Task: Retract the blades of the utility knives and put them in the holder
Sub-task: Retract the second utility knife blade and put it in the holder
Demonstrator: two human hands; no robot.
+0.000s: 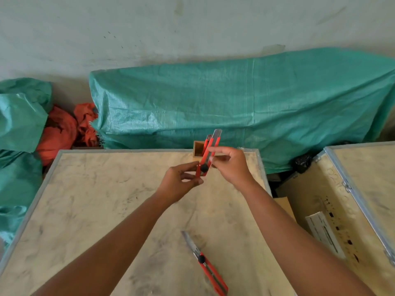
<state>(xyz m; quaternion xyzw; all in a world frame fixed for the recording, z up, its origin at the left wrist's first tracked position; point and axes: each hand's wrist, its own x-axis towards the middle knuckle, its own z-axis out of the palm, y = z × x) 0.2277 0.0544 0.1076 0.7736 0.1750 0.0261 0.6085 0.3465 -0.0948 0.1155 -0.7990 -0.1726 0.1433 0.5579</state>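
Both my hands hold a red utility knife (208, 155) upright over the far part of the wooden crate top (106, 199). My left hand (179, 183) grips its lower end by the black knob. My right hand (229, 165) pinches its middle. A short piece of blade sticks out at the top. Behind it stands a small wooden holder (197, 148) with another red knife (207, 139) in it. A second red utility knife (206, 263) lies near the front of the crate top with its blade extended, pointing up-left.
Green tarpaulin bundles (235, 99) line the wall behind the crate, with orange cloth (64, 129) at the left. A second wooden crate (352, 189) stands to the right, with a gap between the two.
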